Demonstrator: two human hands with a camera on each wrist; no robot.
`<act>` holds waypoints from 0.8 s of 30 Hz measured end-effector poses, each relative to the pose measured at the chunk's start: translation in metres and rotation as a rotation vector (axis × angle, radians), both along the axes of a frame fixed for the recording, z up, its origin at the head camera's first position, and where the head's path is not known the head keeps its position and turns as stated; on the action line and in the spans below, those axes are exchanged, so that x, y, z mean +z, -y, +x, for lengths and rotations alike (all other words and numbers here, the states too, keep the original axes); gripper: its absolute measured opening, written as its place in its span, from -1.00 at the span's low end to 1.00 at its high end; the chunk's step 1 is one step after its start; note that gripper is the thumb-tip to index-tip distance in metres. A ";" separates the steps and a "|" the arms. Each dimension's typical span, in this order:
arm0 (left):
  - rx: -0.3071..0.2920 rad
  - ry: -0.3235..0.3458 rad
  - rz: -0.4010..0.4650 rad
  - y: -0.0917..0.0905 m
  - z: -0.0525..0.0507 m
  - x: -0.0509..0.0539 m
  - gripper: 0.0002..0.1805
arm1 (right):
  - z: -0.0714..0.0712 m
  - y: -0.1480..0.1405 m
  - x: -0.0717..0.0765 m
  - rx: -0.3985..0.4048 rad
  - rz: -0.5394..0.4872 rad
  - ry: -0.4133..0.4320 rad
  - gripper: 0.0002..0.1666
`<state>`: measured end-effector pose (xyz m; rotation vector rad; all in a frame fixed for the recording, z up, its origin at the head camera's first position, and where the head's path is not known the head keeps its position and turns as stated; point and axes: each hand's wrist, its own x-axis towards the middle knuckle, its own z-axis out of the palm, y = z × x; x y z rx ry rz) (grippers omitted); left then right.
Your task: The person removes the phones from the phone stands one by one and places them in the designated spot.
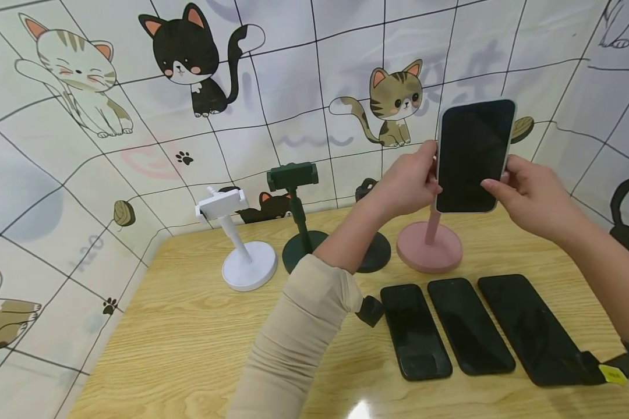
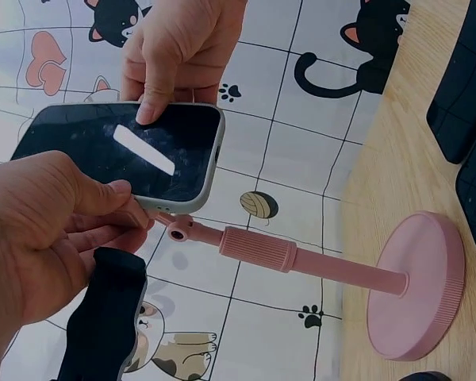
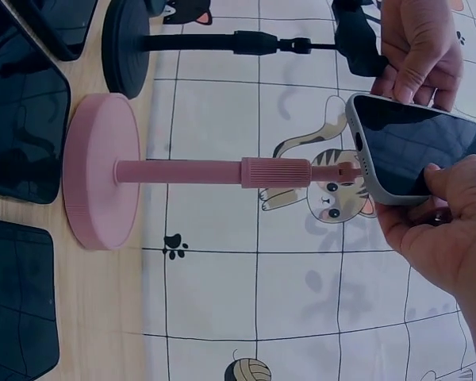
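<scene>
A smartphone with a dark screen and pale case is held upright at the head of a pink phone stand. My left hand grips the phone's left edge, thumb at the front. In the left wrist view, its other fingers lie behind, around the pink clamp. On the opposite edge my right hand pinches the phone, thumb on the screen, fingers behind. The phone hides most of the clamp; how it sits there I cannot tell. The stand's pole rises straight from its round base.
White, dark green and black phone stands are lined up left of the pink one. Three dark phones, left, middle and right, lie on the wooden table. A cat-print cloth hangs behind.
</scene>
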<state>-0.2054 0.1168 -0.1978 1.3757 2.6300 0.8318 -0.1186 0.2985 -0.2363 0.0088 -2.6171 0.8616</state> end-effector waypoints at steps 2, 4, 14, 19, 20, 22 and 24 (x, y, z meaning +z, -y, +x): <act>-0.011 -0.010 -0.003 0.000 0.000 0.000 -0.67 | 0.001 0.000 -0.001 -0.005 -0.010 -0.011 -0.74; -0.017 -0.018 -0.008 0.000 0.000 0.000 -0.68 | 0.002 0.000 -0.002 -0.006 -0.021 -0.015 -0.73; -0.067 -0.101 -0.020 0.003 0.002 0.004 -0.74 | 0.006 0.003 -0.003 -0.012 -0.030 -0.095 -0.81; -0.092 -0.133 -0.019 0.010 0.010 0.013 -0.77 | 0.013 0.009 0.004 -0.031 -0.003 -0.162 -0.84; -0.095 -0.135 -0.020 0.012 0.012 0.016 -0.77 | 0.016 0.011 0.007 -0.046 0.005 -0.168 -0.84; -0.100 -0.136 -0.023 0.016 0.016 0.021 -0.76 | 0.021 0.015 0.011 -0.068 0.014 -0.177 -0.84; -0.114 -0.134 -0.008 0.022 0.021 0.024 -0.77 | 0.026 0.019 0.015 -0.072 0.014 -0.191 -0.83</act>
